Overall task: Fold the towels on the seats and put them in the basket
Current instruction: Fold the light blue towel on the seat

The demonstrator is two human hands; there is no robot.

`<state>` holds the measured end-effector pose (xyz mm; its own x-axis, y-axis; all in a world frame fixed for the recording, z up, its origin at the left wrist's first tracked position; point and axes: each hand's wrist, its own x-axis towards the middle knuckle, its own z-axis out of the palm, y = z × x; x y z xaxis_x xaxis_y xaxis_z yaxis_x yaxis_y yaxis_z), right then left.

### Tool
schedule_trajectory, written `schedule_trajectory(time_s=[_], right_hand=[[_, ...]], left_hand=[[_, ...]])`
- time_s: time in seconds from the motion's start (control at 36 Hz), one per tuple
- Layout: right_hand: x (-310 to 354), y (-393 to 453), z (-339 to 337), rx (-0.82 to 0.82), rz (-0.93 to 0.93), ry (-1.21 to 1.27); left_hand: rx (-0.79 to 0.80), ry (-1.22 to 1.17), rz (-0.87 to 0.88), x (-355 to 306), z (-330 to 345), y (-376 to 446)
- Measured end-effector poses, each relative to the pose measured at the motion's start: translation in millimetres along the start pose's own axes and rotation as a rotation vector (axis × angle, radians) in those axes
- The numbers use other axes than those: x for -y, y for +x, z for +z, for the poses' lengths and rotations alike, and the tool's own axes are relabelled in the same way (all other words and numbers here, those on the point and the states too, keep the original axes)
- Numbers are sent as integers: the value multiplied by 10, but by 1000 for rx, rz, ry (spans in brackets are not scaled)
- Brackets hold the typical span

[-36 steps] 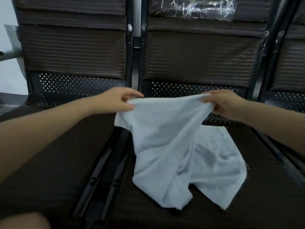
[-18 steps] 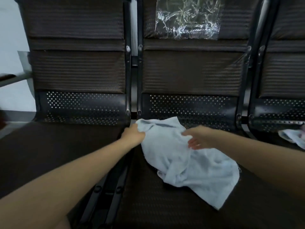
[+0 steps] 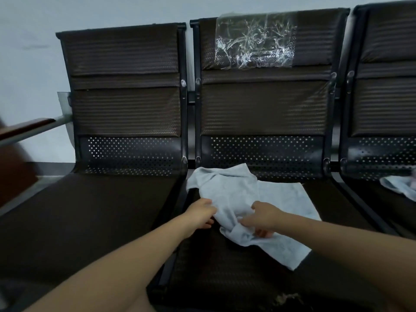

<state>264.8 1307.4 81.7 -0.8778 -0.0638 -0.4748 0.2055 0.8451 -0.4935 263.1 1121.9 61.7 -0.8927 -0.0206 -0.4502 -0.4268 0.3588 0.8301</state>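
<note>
The left seat (image 3: 108,206) lies bare. On the middle seat (image 3: 225,273) a pale towel (image 3: 276,199) lies rumpled; the left hand (image 3: 199,210) pinches its left edge, the right hand (image 3: 262,218) grips a bunched fold near the middle. Far right, a second towel (image 3: 399,186) rests on the right seat (image 3: 382,206).

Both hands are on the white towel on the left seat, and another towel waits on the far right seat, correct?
Not quite. The head view shows the white towel on the middle seat, not the left one. Both the left hand and right hand are on it, and another towel does wait on the far right seat.
</note>
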Motion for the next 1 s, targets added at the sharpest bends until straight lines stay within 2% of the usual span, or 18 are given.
schedule_trajectory(time_s=[0.11,0.17,0.28,0.47,0.53,0.61,0.69,0.78,0.89,0.94,1.0], right_hand=[[-79,9,49,-103,-51,-94],[-93,10,44,-101,-72,-64],[-69,15,24,61,-36,355],[-38,122,-135,25,-158,499],[-15,148,-302,-41,-199,584],[41,180,-607,-143,-220,790],[44,246,-854,-209,-226,917],[-41,336,-1010,-271,-225,1097],[-326,493,-1100,-483,-45,1396],[-517,564,-1051,-494,55,1353],[-661,575,-936,-373,163,1094]], left_hand=[[-76,-97,-25,50,-10,94],[-86,-136,-12,50,21,160],[-85,-178,35,63,92,246],[-37,-276,40,-44,-10,309],[-89,-287,139,-171,-104,304],[-200,-193,375,-403,-261,249],[-248,-208,496,-544,-325,207],[-211,-71,546,-516,-264,206],[-85,264,443,-246,-143,341],[-38,409,425,-98,-105,407],[-29,509,387,18,-83,445]])
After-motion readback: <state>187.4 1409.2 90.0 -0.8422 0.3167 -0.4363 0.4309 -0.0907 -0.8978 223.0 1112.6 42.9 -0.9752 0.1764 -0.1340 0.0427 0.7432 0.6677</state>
